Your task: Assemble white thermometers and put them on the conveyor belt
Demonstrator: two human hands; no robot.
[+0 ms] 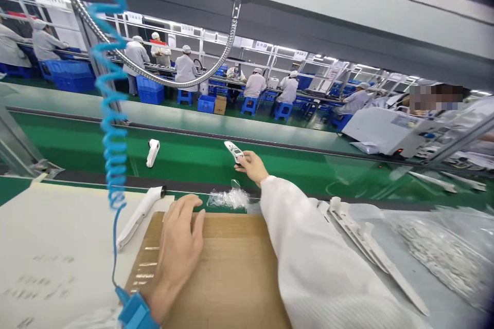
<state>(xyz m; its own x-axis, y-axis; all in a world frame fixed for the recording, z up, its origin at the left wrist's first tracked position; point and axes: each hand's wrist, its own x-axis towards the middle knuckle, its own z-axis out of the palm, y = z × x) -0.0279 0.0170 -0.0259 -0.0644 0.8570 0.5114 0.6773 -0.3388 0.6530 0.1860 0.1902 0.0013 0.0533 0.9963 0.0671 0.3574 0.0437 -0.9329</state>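
Observation:
My right hand (252,167), reaching out over the green belt, grips the lower end of a white handheld device (232,150) with a small dark screen. My left hand (181,239) rests on a brown cardboard sheet or box (239,267), its fingers bent a little and thumb apart, holding nothing. A blue strap (137,311) circles the left wrist. Left of that hand lies a long white device (141,216) with a black tip. Farther off, a similar white device (153,153) sits on the belt. Crumpled clear plastic (229,198) lies between my hands.
A coiled blue cord (113,159) hangs at the left, beside a bent metal hose (185,84). To the right are white plastic shells (363,247) and a clear bag of small white parts (440,252). Several people in white work beyond the green belt (189,157).

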